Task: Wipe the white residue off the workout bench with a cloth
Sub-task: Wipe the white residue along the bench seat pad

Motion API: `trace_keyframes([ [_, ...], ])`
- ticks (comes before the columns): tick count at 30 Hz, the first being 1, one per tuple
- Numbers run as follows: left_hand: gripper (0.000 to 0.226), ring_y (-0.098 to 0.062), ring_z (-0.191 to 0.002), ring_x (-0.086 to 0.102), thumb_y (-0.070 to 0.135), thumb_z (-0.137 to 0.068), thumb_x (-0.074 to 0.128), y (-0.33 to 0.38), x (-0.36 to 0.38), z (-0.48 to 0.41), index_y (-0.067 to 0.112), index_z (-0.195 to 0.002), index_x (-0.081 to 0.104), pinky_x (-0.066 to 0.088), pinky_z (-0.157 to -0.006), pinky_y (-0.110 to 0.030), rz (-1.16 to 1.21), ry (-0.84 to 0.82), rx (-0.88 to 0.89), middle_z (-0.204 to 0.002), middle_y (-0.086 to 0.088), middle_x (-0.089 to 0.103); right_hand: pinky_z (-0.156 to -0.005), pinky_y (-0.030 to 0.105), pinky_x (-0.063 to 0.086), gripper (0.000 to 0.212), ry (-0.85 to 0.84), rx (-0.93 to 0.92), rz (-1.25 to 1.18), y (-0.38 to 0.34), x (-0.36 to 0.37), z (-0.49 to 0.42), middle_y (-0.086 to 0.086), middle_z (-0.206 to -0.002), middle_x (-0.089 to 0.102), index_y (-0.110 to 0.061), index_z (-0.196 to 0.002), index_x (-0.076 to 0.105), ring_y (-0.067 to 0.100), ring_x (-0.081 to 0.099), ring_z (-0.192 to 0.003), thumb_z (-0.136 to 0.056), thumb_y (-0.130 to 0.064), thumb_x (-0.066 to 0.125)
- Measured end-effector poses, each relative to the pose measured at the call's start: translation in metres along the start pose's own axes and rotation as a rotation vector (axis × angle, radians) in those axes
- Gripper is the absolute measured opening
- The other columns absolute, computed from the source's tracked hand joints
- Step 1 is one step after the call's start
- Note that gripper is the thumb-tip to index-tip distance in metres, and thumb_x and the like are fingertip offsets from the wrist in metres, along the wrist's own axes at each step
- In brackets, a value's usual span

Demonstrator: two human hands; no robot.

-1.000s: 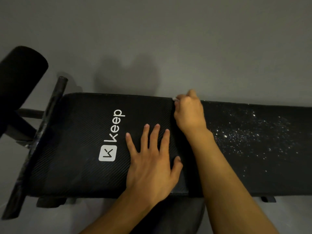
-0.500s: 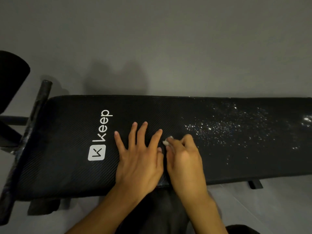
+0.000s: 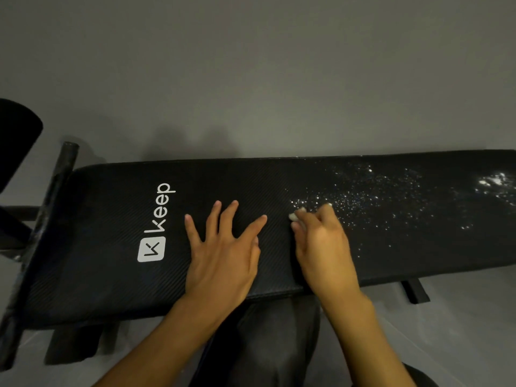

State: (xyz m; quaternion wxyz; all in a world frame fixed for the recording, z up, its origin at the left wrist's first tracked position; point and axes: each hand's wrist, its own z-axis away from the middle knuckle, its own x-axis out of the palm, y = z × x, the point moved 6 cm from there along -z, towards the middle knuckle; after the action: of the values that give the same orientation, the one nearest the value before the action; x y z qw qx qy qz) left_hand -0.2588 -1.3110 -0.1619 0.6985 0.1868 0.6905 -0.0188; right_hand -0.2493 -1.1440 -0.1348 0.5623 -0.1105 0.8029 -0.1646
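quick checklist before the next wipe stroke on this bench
1. Cloth gripped: ok, the right hand pinches the cloth, which is mostly hidden under its fingers.
2. Start spot: ok, the cloth sits at the left edge of the white residue.
3. Bracing: ok, the left hand lies flat on the workout bench, fingers spread.
4. Path clear: ok, the left hand is apart from the residue.
5. Bench clean: not ok, specks run rightward to a denser patch.
6. Cloth cleanliness: cannot tell.
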Motion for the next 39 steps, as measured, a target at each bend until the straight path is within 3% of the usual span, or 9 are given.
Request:
trace_keyframes([
  [4, 0.057, -0.038, -0.155, 0.004, 0.052, -0.096, 0.011, 0.002, 0.0, -0.006, 0.054, -0.152, 0.021, 0.003, -0.114, -0.078, -0.014, -0.023, -0.019, -0.168, -0.011, 0.015, -0.065, 0.028, 0.049, 0.024, -0.027, -0.056, -0.119, -0.005, -0.014, 0.04, -0.006, -0.092, 0.04, -0.012, -0.116, 0.07, 0.018, 0.054, -0.073, -0.094, -0.017, 0.065],
  [7, 0.053, -0.041, -0.154, -0.013, 0.053, -0.104, 0.016, 0.013, 0.001, -0.017, 0.054, -0.155, 0.001, -0.004, -0.112, -0.08, -0.061, -0.077, -0.031, -0.169, -0.011, -0.006, -0.065, 0.037, 0.053, 0.019, -0.001, -0.02, -0.087, 0.0, -0.008, 0.02, 0.001, -0.092, 0.046, -0.011, -0.11, 0.071, 0.025, 0.057, -0.073, -0.095, -0.02, 0.063],
  [9, 0.054, -0.043, -0.153, -0.014, 0.055, -0.103, 0.012, 0.019, 0.001, -0.022, 0.054, -0.155, -0.001, -0.003, -0.111, -0.081, -0.061, -0.068, -0.022, -0.17, -0.012, -0.007, -0.067, 0.042, 0.054, 0.02, 0.019, -0.009, -0.029, 0.0, 0.003, -0.009, 0.008, -0.097, 0.05, -0.008, -0.106, 0.071, 0.03, 0.059, -0.076, -0.098, -0.021, 0.059],
  [14, 0.062, -0.043, -0.155, -0.005, 0.057, -0.094, 0.006, 0.018, 0.003, -0.023, 0.052, -0.155, 0.01, -0.001, -0.111, -0.08, -0.054, -0.016, -0.01, -0.17, -0.013, 0.005, -0.074, 0.044, 0.054, 0.02, 0.002, 0.013, 0.004, -0.006, 0.011, -0.035, 0.012, -0.104, 0.054, -0.006, -0.111, 0.069, 0.031, 0.061, -0.085, -0.098, -0.016, 0.057],
  [17, 0.06, -0.044, -0.155, 0.001, 0.057, -0.095, 0.011, 0.018, 0.002, -0.024, 0.051, -0.154, 0.018, 0.002, -0.111, -0.081, -0.026, 0.012, -0.001, -0.169, -0.014, 0.013, -0.071, 0.04, 0.054, 0.019, -0.03, -0.064, -0.026, -0.016, 0.001, 0.002, 0.005, -0.097, 0.054, -0.01, -0.111, 0.071, 0.027, 0.059, -0.08, -0.095, -0.015, 0.061],
  [20, 0.057, -0.045, -0.154, 0.009, 0.055, -0.096, 0.019, 0.018, 0.001, -0.024, 0.049, -0.153, 0.027, 0.006, -0.11, -0.082, -0.007, 0.046, 0.0, -0.166, -0.017, 0.022, -0.068, 0.034, 0.053, 0.022, -0.043, -0.004, -0.07, -0.008, -0.005, 0.01, 0.001, -0.094, 0.05, -0.012, -0.115, 0.071, 0.026, 0.061, -0.075, -0.095, -0.017, 0.064],
  [25, 0.058, -0.044, -0.154, 0.008, 0.054, -0.097, 0.02, 0.019, 0.002, -0.023, 0.047, -0.154, 0.026, 0.006, -0.11, -0.081, -0.017, 0.057, 0.002, -0.167, -0.016, 0.021, -0.074, 0.042, 0.053, 0.025, 0.004, 0.079, -0.028, -0.008, 0.016, -0.052, 0.014, -0.106, 0.052, -0.004, -0.115, 0.069, 0.034, 0.062, -0.083, -0.1, -0.019, 0.056],
  [33, 0.063, -0.046, -0.153, 0.012, 0.053, -0.097, 0.021, 0.019, 0.003, -0.024, 0.035, -0.157, 0.028, 0.008, -0.109, -0.082, -0.033, 0.058, -0.008, -0.165, -0.018, 0.025, -0.069, 0.038, 0.054, 0.021, -0.044, -0.03, -0.058, -0.017, 0.006, -0.01, 0.006, -0.097, 0.051, -0.009, -0.113, 0.071, 0.028, 0.061, -0.076, -0.094, -0.013, 0.062],
  [39, 0.063, -0.046, -0.153, 0.014, 0.052, -0.097, 0.026, 0.02, 0.002, -0.024, 0.032, -0.157, 0.03, 0.009, -0.109, -0.082, -0.038, 0.058, -0.003, -0.165, -0.018, 0.026, -0.077, 0.043, 0.052, 0.024, -0.014, 0.061, 0.028, -0.014, 0.033, -0.085, 0.015, -0.105, 0.052, -0.003, -0.105, 0.071, 0.036, 0.06, -0.088, -0.1, -0.019, 0.053],
])
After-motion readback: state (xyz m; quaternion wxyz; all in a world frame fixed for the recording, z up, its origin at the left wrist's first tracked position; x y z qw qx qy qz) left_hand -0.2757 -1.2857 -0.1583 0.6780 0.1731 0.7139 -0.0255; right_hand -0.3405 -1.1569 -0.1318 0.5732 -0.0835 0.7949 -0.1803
